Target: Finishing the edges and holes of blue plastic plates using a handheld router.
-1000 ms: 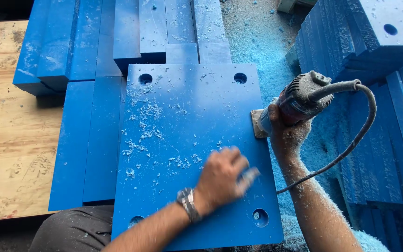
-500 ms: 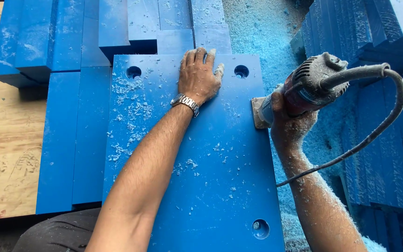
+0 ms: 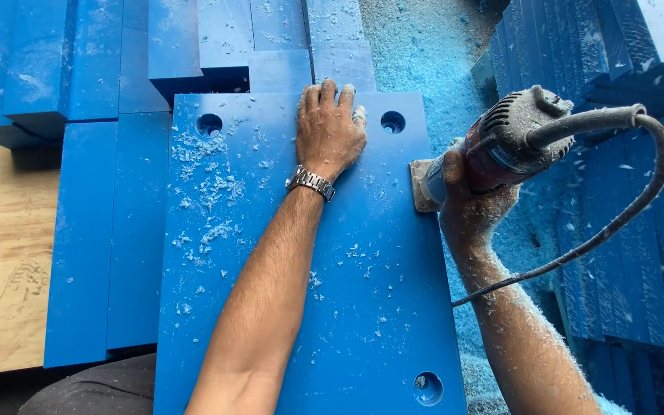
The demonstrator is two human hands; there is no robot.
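A large blue plastic slab (image 3: 347, 307) with round holes near its corners lies in front of me, dusted with pale shavings. My left hand (image 3: 329, 127) rests flat on the slab's far edge between two holes, fingers together, a metal watch on the wrist. My right hand (image 3: 466, 204) grips a red and grey corded power trimmer (image 3: 501, 146), whose metal base sits against the slab's right edge. A grey cable (image 3: 616, 207) loops from the tool's rear down past my right forearm.
Stacks of blue slabs (image 3: 194, 46) lie beyond and to the left. More blue slabs (image 3: 624, 61) stand stacked at the right. Blue shavings (image 3: 424, 46) cover the ground between. A plywood sheet (image 3: 1, 253) lies at the far left.
My left hand swept from the slab's near right part up to its far edge and now lies flat there. The trimmer stays at the right edge.
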